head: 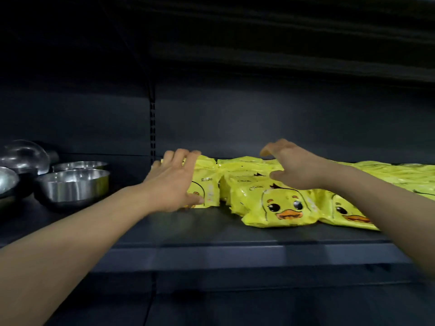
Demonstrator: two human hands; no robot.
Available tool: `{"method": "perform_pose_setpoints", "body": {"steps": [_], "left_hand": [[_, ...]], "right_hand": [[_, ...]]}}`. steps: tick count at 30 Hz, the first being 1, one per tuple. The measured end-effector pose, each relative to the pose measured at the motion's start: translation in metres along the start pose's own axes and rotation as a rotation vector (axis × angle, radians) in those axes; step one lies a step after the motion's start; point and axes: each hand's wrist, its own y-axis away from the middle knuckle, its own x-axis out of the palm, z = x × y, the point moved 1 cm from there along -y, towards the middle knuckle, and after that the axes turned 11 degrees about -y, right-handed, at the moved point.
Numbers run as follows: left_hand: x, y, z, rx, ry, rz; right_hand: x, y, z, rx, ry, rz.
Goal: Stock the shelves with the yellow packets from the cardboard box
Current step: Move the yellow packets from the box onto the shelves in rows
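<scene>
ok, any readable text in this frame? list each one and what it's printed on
Short dark word, maybe "CACA" but blurred, not sure: on the duck-face packet, top left of its front.
Same word, blurred too: on the packet behind it.
Small dark print, unreadable: on the leftmost packet that the left hand rests on.
Steel bowls and shelf: no text visible.

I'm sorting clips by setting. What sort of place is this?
Probably a shop aisle or stockroom: a dark metal shelf with a slotted upright, many identical yellow packets laid in rows, and steel bowls alongside.
</scene>
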Motion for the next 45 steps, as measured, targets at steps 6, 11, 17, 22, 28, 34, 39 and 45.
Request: {"method": "perform_pose_setpoints", "body": {"steps": [6,11,17,22,28,34,39,45], "left_hand": [[-0.025,0.0,-0.089,0.022,0.142,0.09],[-0.02,-0.013,-0.119,-0.006,0.144,0.244],[-0.005,-0.03,-0.107,0.042,-0.034,0.294],[0.009,-0.045,-0.098,0.076,-0.135,0.201],[0.024,-0.076,-0.098,0.073,-0.35,0.053],[0.04,-0.09,-0.088,0.02,-0.377,0.007],[0.039,-0.088,-0.085,0.048,-0.315,0.04],[0.034,-0.091,-0.08,0.026,-0.248,0.153]], "right_hand": [[-0.015,0.043,-0.044,0.054,-0.111,0.262],[0.001,0.044,-0.062,0.041,-0.111,0.317],[0.024,0.03,-0.054,0.063,-0.009,0.247],[0.035,0.012,-0.053,0.072,0.128,0.17],[0.05,-0.021,-0.06,0.101,0.271,0.088],[0.064,-0.045,-0.061,0.002,0.383,-0.035],[0.061,-0.044,-0.07,0.014,0.289,0.022],[0.048,-0.04,-0.083,0.057,0.137,0.11]]}}
